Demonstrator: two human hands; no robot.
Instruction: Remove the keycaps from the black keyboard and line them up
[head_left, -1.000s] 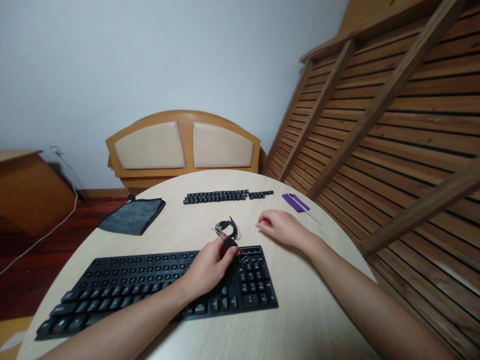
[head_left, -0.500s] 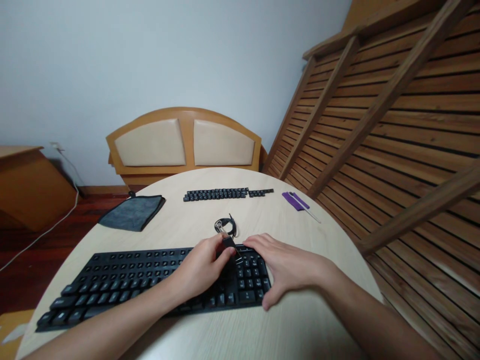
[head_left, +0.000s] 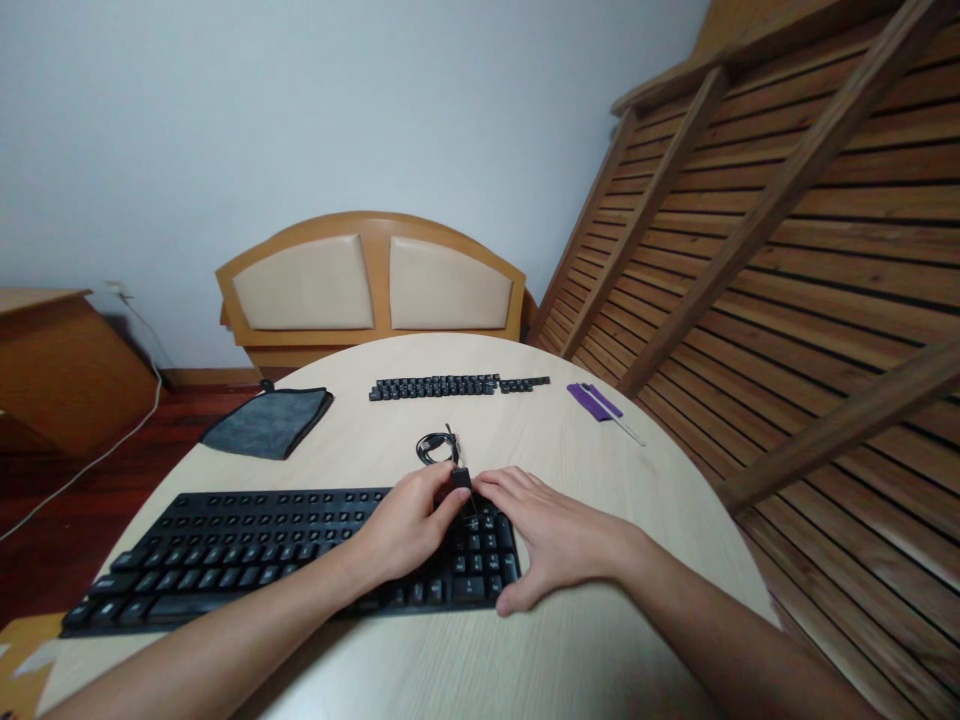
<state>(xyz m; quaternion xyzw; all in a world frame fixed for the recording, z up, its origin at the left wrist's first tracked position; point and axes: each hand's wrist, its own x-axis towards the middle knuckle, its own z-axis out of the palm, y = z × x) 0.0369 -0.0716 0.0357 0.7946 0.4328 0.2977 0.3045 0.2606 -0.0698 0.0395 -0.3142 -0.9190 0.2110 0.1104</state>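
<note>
A black keyboard point(head_left: 225, 578) lies across the near part of the table. Its back rows at the left show bare switches without caps, while the front rows and number pad carry keys. My left hand point(head_left: 405, 522) is closed around a keycap puller point(head_left: 461, 480) with a black handle, its thin wires pointing down at the top of the number pad. My right hand point(head_left: 551, 530) spans the keyboard's right end, fingers at the back edge and thumb at the front corner, gripping it. Behind the puller lies the coiled black cable point(head_left: 436, 447).
Removed keycaps point(head_left: 435, 387) stand in rows at the table's far side. A grey cloth point(head_left: 270, 422) lies at the left, and a purple cloth point(head_left: 592, 402) with a thin white-handled brush point(head_left: 622, 428) at the right. A slatted wooden frame point(head_left: 787, 260) leans beyond the right edge.
The keyboard has shifted slightly left and away from me, with my right hand still on its end. The puller in my left hand stands more upright.
</note>
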